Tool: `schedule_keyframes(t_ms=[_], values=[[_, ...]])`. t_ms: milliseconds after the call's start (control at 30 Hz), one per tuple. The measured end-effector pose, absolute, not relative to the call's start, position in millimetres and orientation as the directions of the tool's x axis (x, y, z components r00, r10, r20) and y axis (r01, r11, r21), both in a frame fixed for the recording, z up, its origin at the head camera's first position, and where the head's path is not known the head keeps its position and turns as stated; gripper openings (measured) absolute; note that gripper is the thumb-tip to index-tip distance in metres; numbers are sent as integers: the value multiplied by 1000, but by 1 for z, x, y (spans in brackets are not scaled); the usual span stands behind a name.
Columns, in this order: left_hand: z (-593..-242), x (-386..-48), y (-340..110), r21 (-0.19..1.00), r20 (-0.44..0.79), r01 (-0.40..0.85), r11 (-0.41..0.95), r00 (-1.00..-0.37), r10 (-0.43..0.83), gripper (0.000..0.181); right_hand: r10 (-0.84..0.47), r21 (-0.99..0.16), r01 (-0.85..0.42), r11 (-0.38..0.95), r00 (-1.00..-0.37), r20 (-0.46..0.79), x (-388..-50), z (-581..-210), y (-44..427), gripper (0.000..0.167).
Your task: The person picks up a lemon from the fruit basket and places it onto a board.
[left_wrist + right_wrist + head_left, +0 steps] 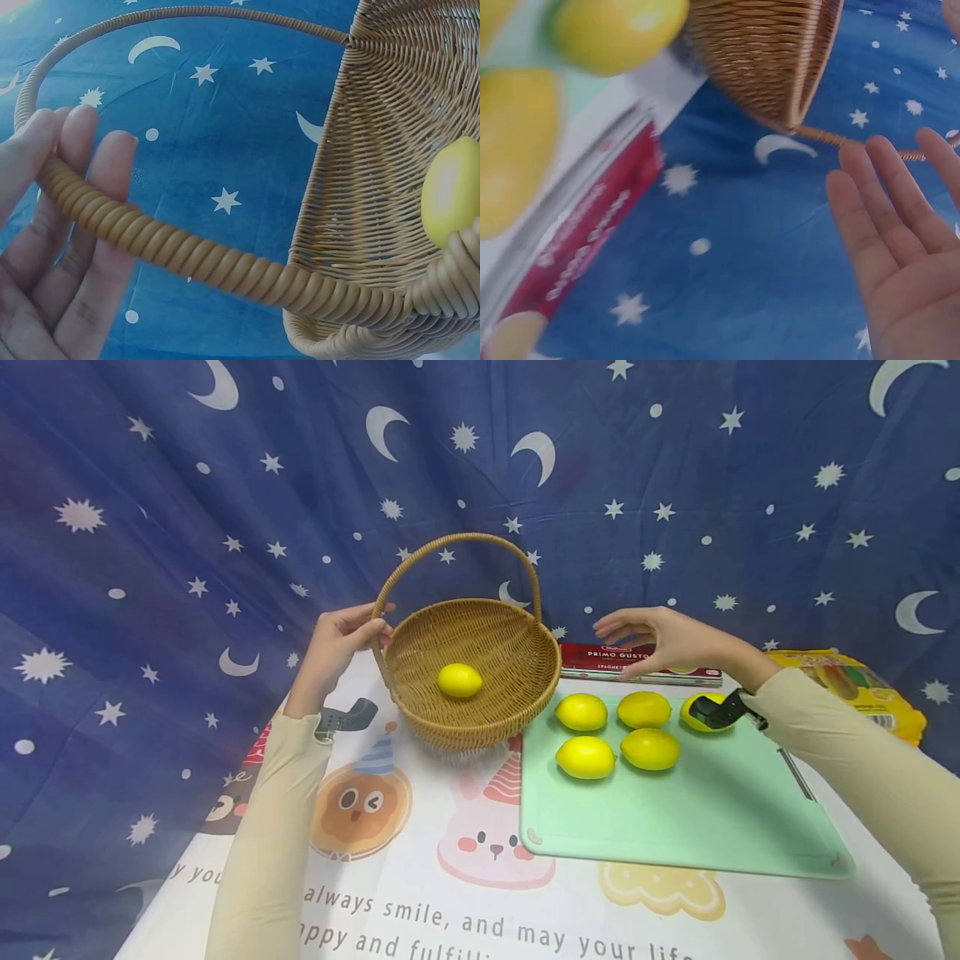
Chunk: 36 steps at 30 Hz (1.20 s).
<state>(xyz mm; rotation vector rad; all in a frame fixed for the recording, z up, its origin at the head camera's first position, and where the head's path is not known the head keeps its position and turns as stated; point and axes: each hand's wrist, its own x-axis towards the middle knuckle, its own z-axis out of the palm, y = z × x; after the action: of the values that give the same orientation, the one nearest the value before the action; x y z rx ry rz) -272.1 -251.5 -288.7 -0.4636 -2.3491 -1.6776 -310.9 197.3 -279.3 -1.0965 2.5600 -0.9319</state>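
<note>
A wicker basket (pixel 480 727) with a tall arched handle (pixel 457 537) stands left of the cutting board, and one lemon (pixel 460 680) lies inside it. My left hand (pixel 343 639) grips the handle's left side; in the left wrist view its fingers and thumb curl round the wrapped cane (pixel 150 238). Empty, my right hand (pixel 667 639) hovers above the red spaghetti box, right of the basket, fingers apart from the thumb. Below it, several lemons (pixel 651 749) sit on the green cutting board (pixel 660 822); one is partly hidden by the right wrist camera.
Behind the board lies a red spaghetti box (pixel 585 664). A yellow package (pixel 862 689) stands at the back right. The white printed tablecloth (pixel 420 860) covers the table, and a blue curtain (pixel 465 485) with moons and stars hangs close behind.
</note>
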Motion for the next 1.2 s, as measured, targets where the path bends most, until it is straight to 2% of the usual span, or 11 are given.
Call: schedule_keyframes(t_ms=[300, 600, 733, 1200], values=[[-288, -273, -252, 875, 350, 373, 308, -928, 129, 37, -779, -662, -579, 475, -627, -11, -341, -258, 137, 65], [-289, -273, -252, 878, 349, 371, 302, -929, 127, 38, -818, -680, -578, 451, -573, -55, -365, -258, 78, 64], [-290, -273, -252, 881, 350, 371, 292, -928, 123, 38, -821, -663, -586, 466, -566, -77, -371, -264, 54, 64], [-289, -273, -252, 881, 359, 381, 279, -924, 129, 38, -792, -649, -557, 517, -600, -116, -385, -293, 1, 65]])
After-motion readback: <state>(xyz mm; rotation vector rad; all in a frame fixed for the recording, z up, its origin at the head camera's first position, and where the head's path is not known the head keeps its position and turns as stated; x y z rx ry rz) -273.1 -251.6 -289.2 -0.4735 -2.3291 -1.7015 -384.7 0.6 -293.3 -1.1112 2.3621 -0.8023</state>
